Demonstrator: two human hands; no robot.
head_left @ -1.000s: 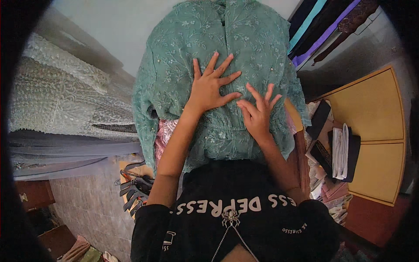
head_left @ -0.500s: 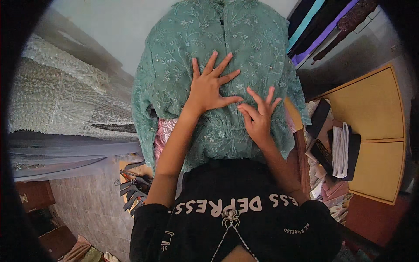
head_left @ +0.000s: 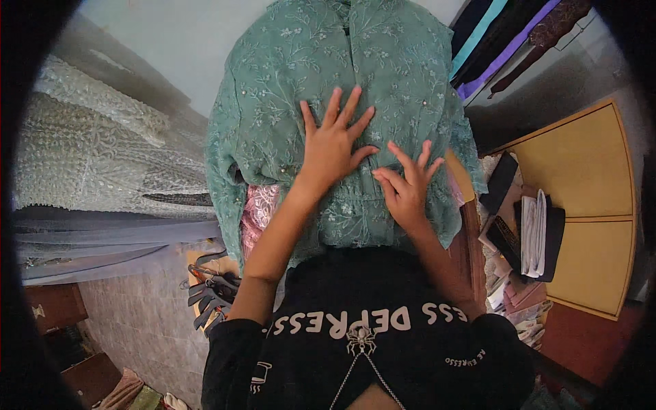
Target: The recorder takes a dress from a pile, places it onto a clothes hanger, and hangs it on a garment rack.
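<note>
My right hand [head_left: 408,193]: thumb and index fingertips brought together beside the centre line of the green embroidered garment [head_left: 403,75], other fingers raised; whether cloth is caught between them, I cannot tell. My left hand [head_left: 330,147]: fingers spread wide, laid over the garment, gripping nothing. The garment sits directly in front of me. Pink lace cloth [head_left: 260,208] shows at its left edge. Further left, a pale beaded fabric [head_left: 89,150]; far right, a yellow panel [head_left: 591,171].
</note>
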